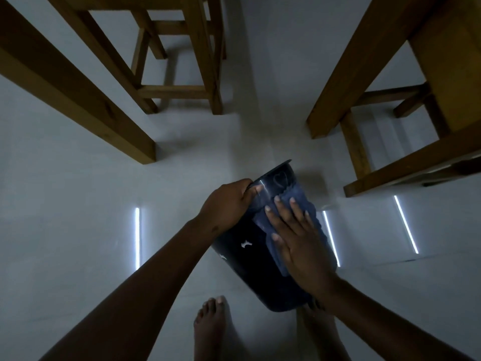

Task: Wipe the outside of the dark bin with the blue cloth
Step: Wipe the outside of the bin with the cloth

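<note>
I observe the dark bin (250, 259) tipped on its side above the pale floor (65, 230), its rim pointing away from me and its base near my bare feet (212, 324). My left hand (226, 201) is clenched on the bin's rim at the upper left, fingers curled over the edge. My right hand (294, 235) lies flat with fingers spread, pressing the blue cloth (291, 196) against the bin's outer wall; it is not closed around anything, only bearing down on the cloth. The cloth covers the upper right part of the wall, and its scalloped edge shows just beyond my fingertips. Small pale marks show on the bin's bare side. Wooden furniture legs (104, 100) stand well beyond the bin.
</note>
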The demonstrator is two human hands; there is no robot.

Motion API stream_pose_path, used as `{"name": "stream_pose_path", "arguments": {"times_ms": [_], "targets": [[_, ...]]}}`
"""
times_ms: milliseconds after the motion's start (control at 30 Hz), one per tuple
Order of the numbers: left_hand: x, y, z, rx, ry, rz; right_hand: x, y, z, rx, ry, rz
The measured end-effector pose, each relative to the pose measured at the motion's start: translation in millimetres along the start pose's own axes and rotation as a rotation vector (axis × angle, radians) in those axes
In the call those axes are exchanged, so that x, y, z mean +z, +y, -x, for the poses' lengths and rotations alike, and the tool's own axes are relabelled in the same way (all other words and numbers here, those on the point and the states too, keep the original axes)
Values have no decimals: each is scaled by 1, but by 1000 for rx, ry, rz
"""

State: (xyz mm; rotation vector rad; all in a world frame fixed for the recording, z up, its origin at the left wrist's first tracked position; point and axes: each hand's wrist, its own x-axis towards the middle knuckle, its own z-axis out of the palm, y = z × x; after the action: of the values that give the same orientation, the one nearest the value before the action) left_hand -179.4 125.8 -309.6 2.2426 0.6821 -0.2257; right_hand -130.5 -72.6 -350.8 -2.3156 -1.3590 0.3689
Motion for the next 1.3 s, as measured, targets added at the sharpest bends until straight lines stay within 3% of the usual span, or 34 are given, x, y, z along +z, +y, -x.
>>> {"name": "stream_pose_path", "arguments": {"times_ms": [133,233,300,467,633,700,800,900,1000,1100,1200,1300], "targets": [[1,6,-4,10,-25,-1,-8,12,-11,235,54,-172],[1,-3,1,-7,-22,18,2,-7,11,59,-14,35],[1,-4,5,-13,-13,28,0,-6,4,-47,-28,45],[1,9,-2,-6,-22,2,-10,4,-10,332,67,-178],[5,4,-2,-3,-7,9,10,-8,20,13,-71,112],[3,5,-4,20,-40,77,3,0,6,40,-26,139],[-9,-9,7,25,-120,359,-7,15,-4,141,16,88],[-9,-28,23,31,-83,226,-4,19,9,217,4,17],[-2,-20,20,29,32,131,0,8,21,160,-17,73],[-1,-3,6,82,106,-41,5,1,13,80,-38,-39],[-2,1,-3,54,136,-71,5,12,-9,195,-30,-326],[1,2,-4,17,142,-59,7,6,6,285,-35,-321]]}}
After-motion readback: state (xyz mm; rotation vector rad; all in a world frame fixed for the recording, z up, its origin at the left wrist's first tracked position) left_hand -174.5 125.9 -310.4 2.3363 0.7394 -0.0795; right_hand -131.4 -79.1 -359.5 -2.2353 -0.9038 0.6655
